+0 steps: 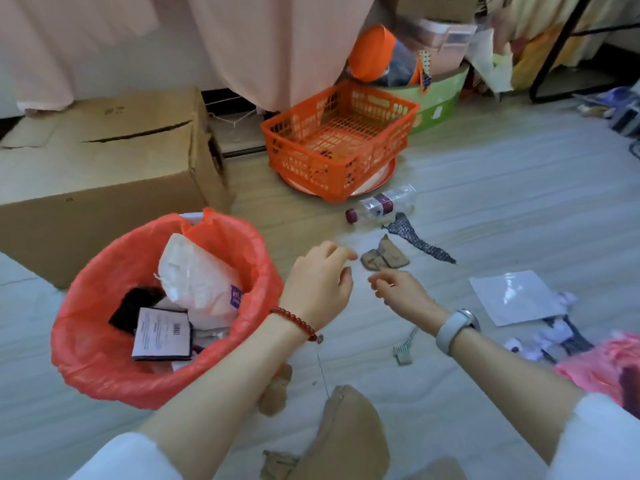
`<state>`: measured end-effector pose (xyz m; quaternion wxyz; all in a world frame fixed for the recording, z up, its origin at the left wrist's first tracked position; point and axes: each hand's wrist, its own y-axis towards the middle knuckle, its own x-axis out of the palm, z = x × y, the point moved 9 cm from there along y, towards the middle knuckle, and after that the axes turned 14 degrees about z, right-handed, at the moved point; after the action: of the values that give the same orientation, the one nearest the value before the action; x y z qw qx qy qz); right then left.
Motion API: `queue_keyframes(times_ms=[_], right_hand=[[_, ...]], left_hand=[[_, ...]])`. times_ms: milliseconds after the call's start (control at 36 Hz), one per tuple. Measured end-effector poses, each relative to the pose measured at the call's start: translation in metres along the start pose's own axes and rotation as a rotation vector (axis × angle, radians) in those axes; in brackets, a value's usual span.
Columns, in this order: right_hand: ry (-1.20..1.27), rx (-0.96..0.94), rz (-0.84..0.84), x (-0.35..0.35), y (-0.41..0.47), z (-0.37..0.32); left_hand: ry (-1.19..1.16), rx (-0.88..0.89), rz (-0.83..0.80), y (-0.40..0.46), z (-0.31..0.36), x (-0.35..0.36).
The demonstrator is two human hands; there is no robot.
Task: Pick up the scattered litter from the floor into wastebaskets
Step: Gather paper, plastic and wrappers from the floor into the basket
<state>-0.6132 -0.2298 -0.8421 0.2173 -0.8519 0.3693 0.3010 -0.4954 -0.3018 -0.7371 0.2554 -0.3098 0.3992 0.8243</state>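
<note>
Wastebasket point(104, 358), lined with a red bag, stands on the floor point(485, 209) and holds paper litter. Left hand point(320, 284) hovers just right of the wastebasket, fingers loosely curled, empty. Right hand point(401, 292) is farther right, fingers relaxed, empty. Brown cardboard scrap point(384, 258) lies beyond both hands; a plastic bottle point(381, 202) lies farther off.

Bright, soft daylight (edges bowed, slightly blurred).
</note>
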Motion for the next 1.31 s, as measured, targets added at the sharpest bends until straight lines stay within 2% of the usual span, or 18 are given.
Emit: queue_keyframes(times_ms=[111,250,389,528,583,667,806,889,972,1083,1139,1194,1306], right_hand=[[-0.085,0.061,0.072,-0.036,0.001,0.090],[-0.142,0.095,0.055,-0.036,-0.007,0.174],[-0.342,-0.001,-0.068,-0.007,-0.006,0.187],[-0.544,-0.094,-0.245,0.040,-0.002,0.174],[-0.592,-0.085,-0.233,0.051,-0.003,0.174],[-0.674,-0.224,-0.066,0.054,-0.002,0.159],[-0.590,-0.413,0.049,0.056,-0.014,0.144],[-0.546,-0.417,-0.092,0.064,-0.015,0.142],[-0.593,-0.332,-0.166,0.070,-0.008,0.150],[-0.619,-0.315,-0.184,0.068,-0.010,0.148],[-0.613,-0.301,-0.217,0.068,-0.013,0.151],[-0.596,-0.248,-0.238,0.064,-0.014,0.151],[-0.532,-0.168,-0.245,0.060,-0.012,0.148]], left_hand=[[0.083,-0.090,-0.314,-0.010,0.017,0.088],[0.260,-0.117,-0.549,-0.023,0.010,0.156],[0.379,-0.078,-0.673,-0.035,-0.014,0.154],[0.450,-0.210,-0.773,-0.056,-0.070,0.135],[0.443,-0.296,-0.775,-0.066,-0.087,0.132],[0.391,-0.411,-0.757,-0.085,-0.107,0.140],[0.364,-0.509,-0.698,-0.107,-0.133,0.159],[0.430,-0.522,-0.617,-0.107,-0.145,0.161],[0.480,-0.548,-0.551,-0.102,-0.160,0.165],[0.454,-0.668,-0.540,-0.098,-0.187,0.178],[0.472,-0.629,-0.554,-0.093,-0.191,0.182],[0.426,-0.562,-0.496,-0.086,-0.185,0.182],[0.367,-0.330,-0.408,-0.081,-0.158,0.179]])
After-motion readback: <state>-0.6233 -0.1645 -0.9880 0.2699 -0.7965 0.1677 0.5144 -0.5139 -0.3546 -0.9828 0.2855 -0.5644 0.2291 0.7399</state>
